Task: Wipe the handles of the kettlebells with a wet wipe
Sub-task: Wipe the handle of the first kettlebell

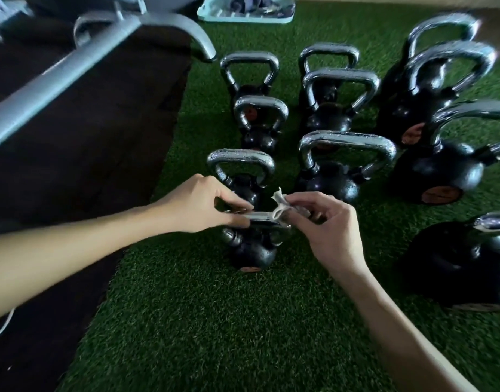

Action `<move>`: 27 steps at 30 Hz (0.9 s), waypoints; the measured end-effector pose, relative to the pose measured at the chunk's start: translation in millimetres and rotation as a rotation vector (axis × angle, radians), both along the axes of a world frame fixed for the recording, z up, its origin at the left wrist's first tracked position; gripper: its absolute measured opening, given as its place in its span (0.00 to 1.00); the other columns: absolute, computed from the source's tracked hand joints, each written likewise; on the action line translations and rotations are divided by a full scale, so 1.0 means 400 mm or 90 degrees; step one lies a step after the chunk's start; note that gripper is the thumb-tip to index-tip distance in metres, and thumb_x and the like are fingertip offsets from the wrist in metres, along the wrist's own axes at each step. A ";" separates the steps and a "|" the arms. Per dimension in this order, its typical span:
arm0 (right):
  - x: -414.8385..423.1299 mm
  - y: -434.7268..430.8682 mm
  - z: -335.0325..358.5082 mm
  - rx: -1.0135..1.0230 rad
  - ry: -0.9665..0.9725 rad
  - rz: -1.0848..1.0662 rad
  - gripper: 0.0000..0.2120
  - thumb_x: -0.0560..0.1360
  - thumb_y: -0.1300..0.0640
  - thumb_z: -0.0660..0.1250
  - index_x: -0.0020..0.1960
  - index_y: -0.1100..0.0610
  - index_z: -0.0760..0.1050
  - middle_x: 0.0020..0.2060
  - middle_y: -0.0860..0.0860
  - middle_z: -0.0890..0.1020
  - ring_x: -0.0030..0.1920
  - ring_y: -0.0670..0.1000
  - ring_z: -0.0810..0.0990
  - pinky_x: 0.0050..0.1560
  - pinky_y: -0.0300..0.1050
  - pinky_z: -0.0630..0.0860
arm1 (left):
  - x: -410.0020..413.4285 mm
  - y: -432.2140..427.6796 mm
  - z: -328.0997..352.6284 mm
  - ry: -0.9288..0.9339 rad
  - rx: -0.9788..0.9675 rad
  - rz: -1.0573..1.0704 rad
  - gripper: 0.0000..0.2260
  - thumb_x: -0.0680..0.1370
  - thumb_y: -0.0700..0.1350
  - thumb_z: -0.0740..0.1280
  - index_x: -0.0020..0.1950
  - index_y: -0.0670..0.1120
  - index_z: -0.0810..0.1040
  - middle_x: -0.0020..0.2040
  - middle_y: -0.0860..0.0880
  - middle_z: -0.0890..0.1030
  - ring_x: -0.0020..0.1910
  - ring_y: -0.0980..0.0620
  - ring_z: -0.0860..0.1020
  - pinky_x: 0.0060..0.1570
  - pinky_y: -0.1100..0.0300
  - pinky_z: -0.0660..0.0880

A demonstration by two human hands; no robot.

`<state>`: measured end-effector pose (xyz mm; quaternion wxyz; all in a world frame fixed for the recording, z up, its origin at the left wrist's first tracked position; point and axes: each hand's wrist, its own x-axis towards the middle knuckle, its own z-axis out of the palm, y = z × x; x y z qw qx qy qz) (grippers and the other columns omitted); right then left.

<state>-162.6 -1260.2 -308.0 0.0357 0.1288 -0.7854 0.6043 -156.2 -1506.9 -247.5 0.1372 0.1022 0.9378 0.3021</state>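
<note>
i see left grip [203, 205] pinching handle [261, 217] of nearest kettlebell [253, 253] on turf [214, 321], likely steadying it; right grip [325, 222] grasping wet wipe [279, 205], pressed against handle's right end for rubbing.

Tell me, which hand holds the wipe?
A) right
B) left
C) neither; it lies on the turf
A: the right hand pinches the wipe at the handle of the nearest kettlebell, while the left hand grips that handle.
</note>
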 end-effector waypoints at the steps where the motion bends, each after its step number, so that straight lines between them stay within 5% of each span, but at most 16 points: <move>1: -0.005 -0.005 0.008 0.015 0.008 -0.001 0.11 0.70 0.55 0.80 0.50 0.44 0.86 0.45 0.40 0.86 0.49 0.47 0.83 0.49 0.48 0.79 | -0.007 0.010 0.005 -0.011 0.033 0.012 0.18 0.73 0.59 0.75 0.62 0.61 0.82 0.42 0.66 0.85 0.27 0.62 0.75 0.32 0.71 0.68; 3: -0.012 -0.015 0.022 0.025 0.038 0.006 0.10 0.70 0.53 0.80 0.48 0.42 0.86 0.47 0.39 0.84 0.52 0.47 0.81 0.50 0.49 0.77 | -0.013 0.025 0.005 -0.024 0.131 0.050 0.18 0.72 0.60 0.73 0.61 0.65 0.82 0.52 0.66 0.84 0.48 0.60 0.83 0.53 0.66 0.74; 5: -0.018 -0.024 0.038 0.011 0.049 0.019 0.09 0.70 0.54 0.79 0.48 0.42 0.86 0.47 0.40 0.85 0.50 0.44 0.80 0.47 0.44 0.75 | -0.004 0.042 -0.005 -0.038 0.261 0.092 0.15 0.72 0.57 0.72 0.59 0.63 0.83 0.54 0.65 0.84 0.58 0.64 0.81 0.63 0.65 0.72; 9: -0.022 -0.038 0.045 -0.025 0.028 0.031 0.10 0.69 0.56 0.80 0.45 0.42 0.85 0.41 0.35 0.86 0.44 0.41 0.81 0.46 0.38 0.74 | 0.018 0.062 -0.028 -0.060 0.371 0.156 0.15 0.71 0.58 0.72 0.56 0.58 0.86 0.49 0.54 0.87 0.44 0.59 0.83 0.49 0.66 0.72; 11: -0.021 -0.050 0.049 -0.037 0.036 0.033 0.11 0.69 0.56 0.80 0.44 0.41 0.85 0.40 0.36 0.85 0.43 0.44 0.82 0.45 0.45 0.78 | 0.025 0.057 -0.024 -0.079 0.383 0.173 0.15 0.69 0.61 0.73 0.54 0.60 0.87 0.42 0.48 0.82 0.35 0.56 0.74 0.42 0.62 0.68; 15: -0.029 -0.067 0.068 -0.078 0.061 0.055 0.09 0.69 0.57 0.81 0.44 0.44 0.86 0.40 0.42 0.87 0.45 0.54 0.84 0.47 0.57 0.80 | 0.038 0.048 -0.005 -0.094 0.483 0.186 0.11 0.69 0.54 0.74 0.51 0.55 0.88 0.39 0.52 0.82 0.32 0.57 0.69 0.43 0.60 0.68; 18: -0.040 -0.082 0.064 -0.004 0.108 0.071 0.06 0.70 0.53 0.80 0.45 0.44 0.86 0.43 0.40 0.87 0.48 0.49 0.83 0.52 0.58 0.76 | 0.053 0.036 -0.004 -0.058 0.451 0.189 0.10 0.72 0.51 0.75 0.51 0.52 0.89 0.39 0.51 0.83 0.33 0.57 0.70 0.40 0.60 0.69; 20: -0.049 -0.075 0.058 0.066 0.120 0.097 0.08 0.70 0.47 0.78 0.49 0.41 0.86 0.48 0.39 0.85 0.53 0.44 0.81 0.55 0.50 0.75 | 0.060 0.024 -0.002 -0.024 0.394 0.208 0.07 0.74 0.48 0.74 0.51 0.51 0.88 0.35 0.57 0.84 0.32 0.59 0.71 0.41 0.62 0.71; 24: -0.063 -0.041 0.048 0.334 0.094 0.155 0.24 0.68 0.36 0.75 0.62 0.40 0.82 0.56 0.37 0.83 0.52 0.41 0.73 0.49 0.37 0.68 | 0.086 -0.022 0.022 0.093 0.231 0.249 0.05 0.75 0.48 0.74 0.49 0.56 0.88 0.44 0.64 0.86 0.36 0.68 0.79 0.40 0.72 0.73; 27: -0.065 -0.052 0.034 0.483 0.116 0.180 0.23 0.70 0.36 0.73 0.64 0.39 0.79 0.52 0.42 0.83 0.49 0.44 0.67 0.45 0.39 0.62 | 0.101 -0.027 0.033 0.145 0.096 0.223 0.10 0.74 0.49 0.77 0.55 0.55 0.87 0.36 0.66 0.84 0.32 0.73 0.78 0.30 0.76 0.70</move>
